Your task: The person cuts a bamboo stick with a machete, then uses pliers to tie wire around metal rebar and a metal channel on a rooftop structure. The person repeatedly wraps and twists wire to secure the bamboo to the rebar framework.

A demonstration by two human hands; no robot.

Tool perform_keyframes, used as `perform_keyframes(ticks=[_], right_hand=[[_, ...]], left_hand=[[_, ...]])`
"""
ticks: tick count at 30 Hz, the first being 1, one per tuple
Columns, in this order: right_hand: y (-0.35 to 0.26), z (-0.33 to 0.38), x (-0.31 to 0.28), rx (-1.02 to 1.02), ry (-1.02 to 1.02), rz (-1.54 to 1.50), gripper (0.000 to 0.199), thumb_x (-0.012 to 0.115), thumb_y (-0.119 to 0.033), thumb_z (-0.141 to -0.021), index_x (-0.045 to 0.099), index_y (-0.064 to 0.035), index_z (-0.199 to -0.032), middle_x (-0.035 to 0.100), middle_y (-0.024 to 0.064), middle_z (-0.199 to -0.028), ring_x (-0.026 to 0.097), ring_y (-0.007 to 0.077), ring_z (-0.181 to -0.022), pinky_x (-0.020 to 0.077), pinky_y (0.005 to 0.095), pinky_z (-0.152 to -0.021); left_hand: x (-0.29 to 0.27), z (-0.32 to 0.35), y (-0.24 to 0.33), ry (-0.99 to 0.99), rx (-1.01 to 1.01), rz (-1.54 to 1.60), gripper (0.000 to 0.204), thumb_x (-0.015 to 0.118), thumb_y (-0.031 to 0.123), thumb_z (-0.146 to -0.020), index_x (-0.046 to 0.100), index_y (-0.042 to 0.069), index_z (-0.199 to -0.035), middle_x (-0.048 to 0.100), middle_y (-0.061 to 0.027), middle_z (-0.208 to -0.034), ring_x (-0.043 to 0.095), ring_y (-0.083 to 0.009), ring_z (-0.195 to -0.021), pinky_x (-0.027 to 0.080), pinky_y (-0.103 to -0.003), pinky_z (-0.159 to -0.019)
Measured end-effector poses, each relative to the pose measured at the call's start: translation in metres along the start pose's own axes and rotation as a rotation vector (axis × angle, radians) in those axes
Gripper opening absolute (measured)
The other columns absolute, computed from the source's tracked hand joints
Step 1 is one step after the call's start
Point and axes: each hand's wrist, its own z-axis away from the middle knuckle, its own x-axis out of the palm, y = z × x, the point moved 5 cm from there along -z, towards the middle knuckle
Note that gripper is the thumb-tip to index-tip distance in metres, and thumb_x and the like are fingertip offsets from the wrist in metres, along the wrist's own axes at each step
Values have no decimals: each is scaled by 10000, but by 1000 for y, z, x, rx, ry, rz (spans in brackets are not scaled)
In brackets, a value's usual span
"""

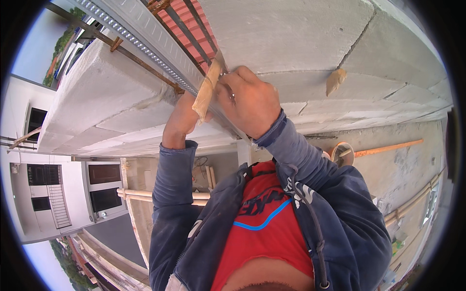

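Overhead, both hands raised against a wall of pale grey concrete blocks. Right hand curled closed, fingers wrapped round something at the top of a flat, tan wooden strip; exactly what it grips is hidden by the knuckles. Left hand sits just behind the strip, mostly covered by it, so its grip cannot be told. Strip lies tilted along a long, perforated grey metal channel crossing the blocks. Small tan wooden wedge stuck in a block joint, off to the right. Orange wooden pole on the concrete floor beyond.
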Motion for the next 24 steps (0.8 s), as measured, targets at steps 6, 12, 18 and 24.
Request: perform_keyframes(ticks=[6, 12, 18, 24], right_hand=[[-14, -10, -7, 34, -145, 161, 174, 679, -175, -934, 630, -24, -1005, 689, 149, -897, 743, 372, -727, 596, 483, -615], [-8, -23, -9, 33, -353, 98, 179, 633, -184, -966, 634, -6, -985, 733, 212, -813, 739, 436, -763, 585, 527, -665], [-10, -34, -16, 39, -502, 72, 264, 631, -230, -961, 694, 12, -1045, 750, 228, -859, 735, 444, -793, 584, 509, -752], [-5, -33, -12, 134, -520, -21, 299, 656, -255, -939, 712, 16, -1052, 756, 220, -882, 751, 415, -829, 590, 469, -785]], left_hand=[[32, 99, -7, 608, 299, 216, 208, 565, 163, -1106, 642, -18, -1173, 697, -73, -1002, 575, -89, -680, 456, -256, -609], [128, 111, -32, 68, 45, 722, 398, 562, 222, -1124, 524, 26, -1468, 684, -109, -1273, 665, -146, -890, 522, -291, -791], [153, 70, -16, -100, 92, 1368, 441, 542, 296, -1137, 473, 64, -1506, 658, -61, -1295, 665, -169, -944, 531, -327, -834], [156, 43, -37, -163, 294, 1406, 383, 499, 380, -1152, 546, 82, -1388, 679, -35, -1166, 652, -156, -935, 521, -331, -803]])
